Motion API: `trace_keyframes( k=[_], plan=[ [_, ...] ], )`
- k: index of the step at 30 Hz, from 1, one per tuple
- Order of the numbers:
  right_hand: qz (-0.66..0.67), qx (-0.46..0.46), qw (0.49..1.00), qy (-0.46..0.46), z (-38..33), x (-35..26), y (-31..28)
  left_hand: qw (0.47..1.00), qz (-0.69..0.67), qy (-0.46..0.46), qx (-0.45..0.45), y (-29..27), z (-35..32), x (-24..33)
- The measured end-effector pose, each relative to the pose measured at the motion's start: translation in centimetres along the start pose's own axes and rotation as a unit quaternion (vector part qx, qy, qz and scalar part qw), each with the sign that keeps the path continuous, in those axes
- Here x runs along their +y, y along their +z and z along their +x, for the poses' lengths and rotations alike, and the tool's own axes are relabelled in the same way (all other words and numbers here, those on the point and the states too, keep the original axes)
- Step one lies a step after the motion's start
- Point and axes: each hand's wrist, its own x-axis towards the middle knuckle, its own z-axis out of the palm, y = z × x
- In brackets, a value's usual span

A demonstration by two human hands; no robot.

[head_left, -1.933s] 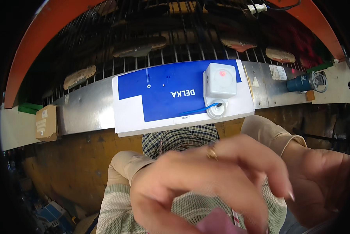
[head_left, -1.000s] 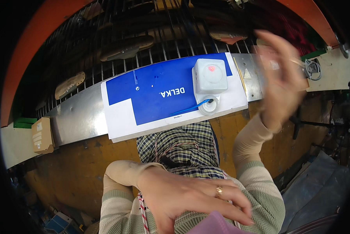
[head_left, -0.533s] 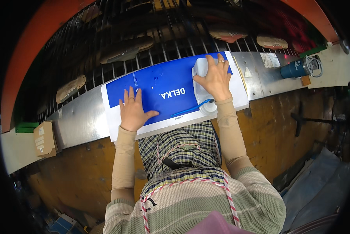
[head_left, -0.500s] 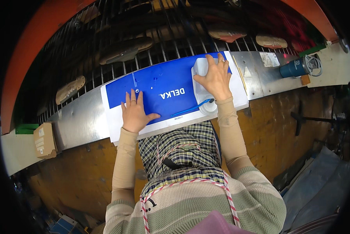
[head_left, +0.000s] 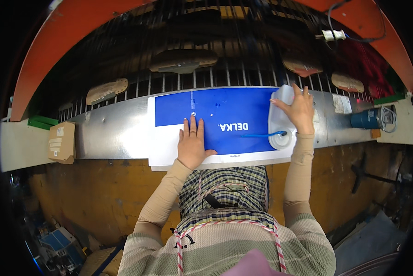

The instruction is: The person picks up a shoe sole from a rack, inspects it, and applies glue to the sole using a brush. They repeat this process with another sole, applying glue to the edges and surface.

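My left hand [head_left: 192, 143] lies flat on a blue-and-white printed sheet [head_left: 234, 106], fingers stretched out and thumb pointing right. A cut-open whitish plastic jug [head_left: 278, 118] lies on the sheet's right part, its round neck toward me. At its far end my right hand [head_left: 300, 109] grips it, the thumb over the left side and the fingers on the right; part of the jug is hidden beneath the palm. Across the neck rests a blue-handled brush [head_left: 261, 135] with a dark tip, its handle reaching left over the sheet.
Beneath the sheet runs a metal ledge [head_left: 119, 133]. Beyond it, a rack of metal bars carries several sole-shaped pieces [head_left: 183, 61]. A cardboard box [head_left: 62, 142] stands at the left end, a blue tumbler [head_left: 366, 118] at the right. An orange frame [head_left: 40, 60] arches overhead.
The whole view has shifted and levelled. My right hand and the jug with the brush have slid rightward on the sheet. My left hand stays flat, its fingers closer together.
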Motion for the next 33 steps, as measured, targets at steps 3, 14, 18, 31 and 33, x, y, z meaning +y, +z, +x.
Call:
trace_keyframes(
  k=[3, 14, 18, 31, 33],
  plan=[
    [-0.047, 0.073, 0.991, -0.107, 2.2, -0.7, -0.5, 1.0, -0.003, -0.003, -0.007, -0.4, -0.1, 0.2],
    [0.24, -0.131, 0.934, -0.231, 14.6, -4.6, 7.8, 0.793, -0.504, -0.173, 0.295, -4.5, 8.8, -9.5],
    [0.133, -0.135, 0.961, -0.203, 15.1, -3.3, 8.4, 0.566, -0.743, -0.261, 0.243, -5.1, 16.7, -16.5],
    [0.175, -0.227, 0.93, -0.231, 13.8, -5.0, 7.9, 0.643, -0.688, -0.106, 0.318, -9.7, 19.5, -6.1],
    [0.264, -0.236, 0.922, -0.158, 13.9, -5.0, 7.9, 0.608, -0.732, -0.044, 0.305, -10.1, 18.2, -4.7]
  ],
)
